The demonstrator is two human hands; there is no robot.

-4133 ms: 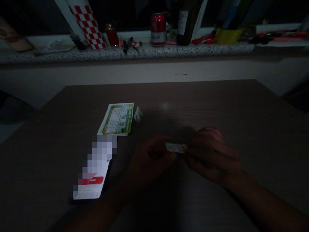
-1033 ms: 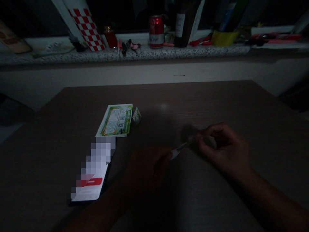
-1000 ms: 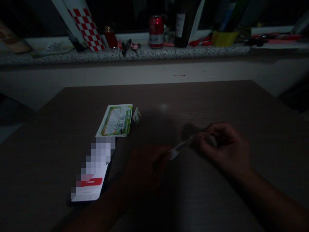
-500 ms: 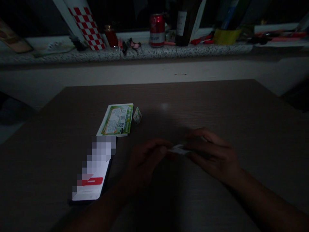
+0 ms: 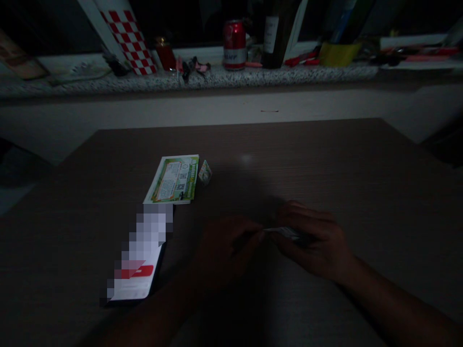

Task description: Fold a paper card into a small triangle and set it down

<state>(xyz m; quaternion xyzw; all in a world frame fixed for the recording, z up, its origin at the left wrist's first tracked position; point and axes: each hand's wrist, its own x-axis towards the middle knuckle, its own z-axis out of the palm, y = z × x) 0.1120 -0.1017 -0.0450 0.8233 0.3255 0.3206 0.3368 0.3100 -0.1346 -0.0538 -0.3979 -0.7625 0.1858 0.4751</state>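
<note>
Between my hands, low over the table, is a small pale piece of paper (image 5: 285, 232), thin and seen nearly edge-on. My left hand (image 5: 227, 248) pinches its left tip between thumb and forefinger. Thumb and fingers of my right hand (image 5: 320, 238) close around its other end and hide part of it. In the dim light any print on it is too dark to read. Beyond my left hand, a small folded green-and-white paper piece (image 5: 205, 172) stands upright beside a green-and-white booklet (image 5: 173, 180).
A lit phone (image 5: 139, 270), its screen partly blurred out, lies left of my left forearm on the brown table (image 5: 318, 159). Behind the table runs a granite sill (image 5: 224, 79) holding a red can (image 5: 234, 44), a dark bottle (image 5: 273, 41) and a red-and-white checkered container (image 5: 132, 41).
My right hand's fingers have curled further around the paper, which now lies more inside that hand. My left hand has shifted slightly right and pinches the tip.
</note>
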